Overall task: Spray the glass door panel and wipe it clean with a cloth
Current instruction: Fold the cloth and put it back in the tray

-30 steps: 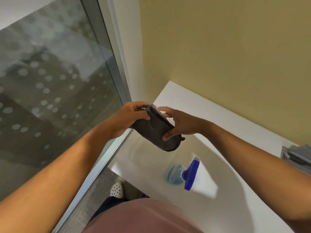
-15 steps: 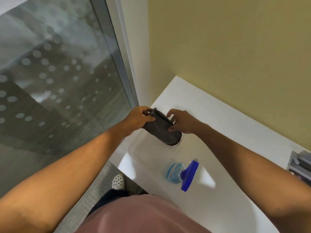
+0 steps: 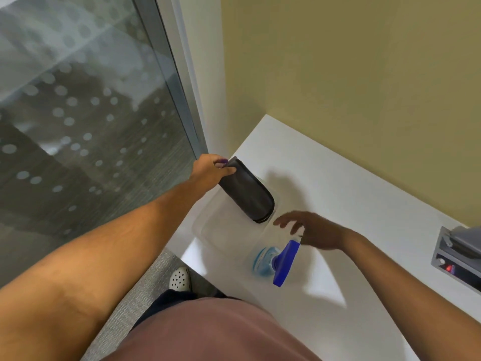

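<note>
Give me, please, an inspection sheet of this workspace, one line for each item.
Surface: white table, glossy, standing against a yellow wall.
Job's things: folded dark cloth held just above the table; spray bottle with blue trigger head, standing on the table; glass door panel with a dot pattern, at the left.
Clutter: grey device at the table's right edge.
Grippers: left hand grips the cloth's upper end; right hand open, right beside the bottle's trigger head.
Cables: nothing seen.
Surroundings: grey floor, white shoe.
</note>
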